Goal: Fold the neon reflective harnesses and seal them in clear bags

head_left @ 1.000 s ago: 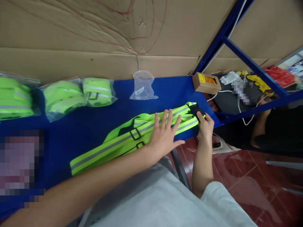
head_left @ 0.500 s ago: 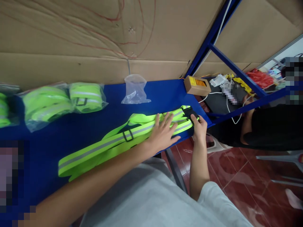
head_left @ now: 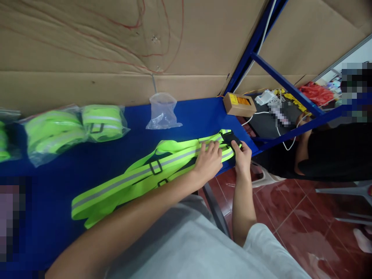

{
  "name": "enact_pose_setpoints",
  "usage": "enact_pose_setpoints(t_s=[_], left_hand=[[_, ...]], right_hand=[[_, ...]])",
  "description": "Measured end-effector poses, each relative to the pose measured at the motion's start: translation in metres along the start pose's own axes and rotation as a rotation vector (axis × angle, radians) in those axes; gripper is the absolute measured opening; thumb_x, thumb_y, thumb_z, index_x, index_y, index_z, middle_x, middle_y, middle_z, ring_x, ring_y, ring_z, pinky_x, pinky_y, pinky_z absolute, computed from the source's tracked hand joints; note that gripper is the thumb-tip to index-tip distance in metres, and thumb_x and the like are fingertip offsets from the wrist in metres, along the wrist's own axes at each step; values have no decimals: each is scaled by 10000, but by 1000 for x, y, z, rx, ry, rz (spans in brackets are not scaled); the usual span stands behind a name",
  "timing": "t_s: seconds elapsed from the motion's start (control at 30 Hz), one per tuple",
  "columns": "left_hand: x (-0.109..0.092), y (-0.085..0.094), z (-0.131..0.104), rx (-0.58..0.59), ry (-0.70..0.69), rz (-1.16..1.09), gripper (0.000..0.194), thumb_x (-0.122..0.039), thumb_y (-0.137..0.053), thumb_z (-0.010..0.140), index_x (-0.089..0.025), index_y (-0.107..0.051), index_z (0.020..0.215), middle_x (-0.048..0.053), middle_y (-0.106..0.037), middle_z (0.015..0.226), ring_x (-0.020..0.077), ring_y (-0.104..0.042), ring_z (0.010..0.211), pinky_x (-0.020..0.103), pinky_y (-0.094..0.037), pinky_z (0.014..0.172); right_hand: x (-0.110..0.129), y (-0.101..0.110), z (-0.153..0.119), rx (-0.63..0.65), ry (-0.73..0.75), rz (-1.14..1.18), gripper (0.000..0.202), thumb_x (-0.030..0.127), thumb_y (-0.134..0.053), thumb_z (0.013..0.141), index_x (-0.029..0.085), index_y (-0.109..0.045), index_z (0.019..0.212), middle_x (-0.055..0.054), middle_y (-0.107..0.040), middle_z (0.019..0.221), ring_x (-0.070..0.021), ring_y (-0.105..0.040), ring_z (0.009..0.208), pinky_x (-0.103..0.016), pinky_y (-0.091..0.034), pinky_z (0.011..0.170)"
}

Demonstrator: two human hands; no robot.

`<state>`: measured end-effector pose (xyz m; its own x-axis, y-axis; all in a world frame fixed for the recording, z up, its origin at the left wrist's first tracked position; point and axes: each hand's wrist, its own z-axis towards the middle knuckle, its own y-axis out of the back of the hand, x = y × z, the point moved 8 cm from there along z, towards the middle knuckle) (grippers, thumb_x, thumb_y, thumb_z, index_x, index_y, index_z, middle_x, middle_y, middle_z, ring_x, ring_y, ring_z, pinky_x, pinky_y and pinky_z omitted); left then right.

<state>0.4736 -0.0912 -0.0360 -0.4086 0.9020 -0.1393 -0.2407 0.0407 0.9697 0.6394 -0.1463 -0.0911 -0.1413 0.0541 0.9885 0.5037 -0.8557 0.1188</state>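
Neon yellow-green straps (head_left: 116,186) with grey reflective stripes lie stretched along the blue table (head_left: 197,112), a black slider buckle (head_left: 156,167) on the upper one. At their right end is a black buckle (head_left: 229,138). My right hand (head_left: 242,155) pinches this buckle between thumb and fingers near the table's edge. Just to its left, my left hand (head_left: 208,159) lies over the straps with its fingers curled and drawn together on the strap.
Bagged neon straps (head_left: 55,133) and a second bagged roll (head_left: 103,123) are at the left. A clear plastic bag (head_left: 163,111) lies near the cardboard wall. A small cardboard box (head_left: 238,105) stands right, by the blue frame (head_left: 287,81). Another person's arm (head_left: 303,149) is beyond.
My left hand has shifted right, towards the black buckle, and its spread fingers have curled onto the strap. My right hand stays at the buckle. The view has shifted slightly.
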Motion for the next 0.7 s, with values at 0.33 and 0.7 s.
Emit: enact_pose_setpoints(t_s=[0.33, 0.7], left_hand=[[-9, 6, -5, -65, -99, 114, 407, -143, -451, 977, -112, -541, 1372, 172, -669, 1119, 328, -630, 1078, 485, -440, 999], [-13, 2, 1, -35, -2, 27, 360, -68, -466, 941, -127, -562, 1283, 161, -655, 1143, 295, -655, 1062, 417, -502, 913]], right_hand=[[-2, 3, 1, 6, 30, -14, 414, 560, -788, 743, 176, -663, 836, 43, -561, 689, -111, -449, 642, -247, -380, 612], [-1, 1, 0, 13, 24, -40, 433, 581, -779, 736, 178, -680, 858, 36, -573, 666, -122, -458, 621, -256, -388, 582]])
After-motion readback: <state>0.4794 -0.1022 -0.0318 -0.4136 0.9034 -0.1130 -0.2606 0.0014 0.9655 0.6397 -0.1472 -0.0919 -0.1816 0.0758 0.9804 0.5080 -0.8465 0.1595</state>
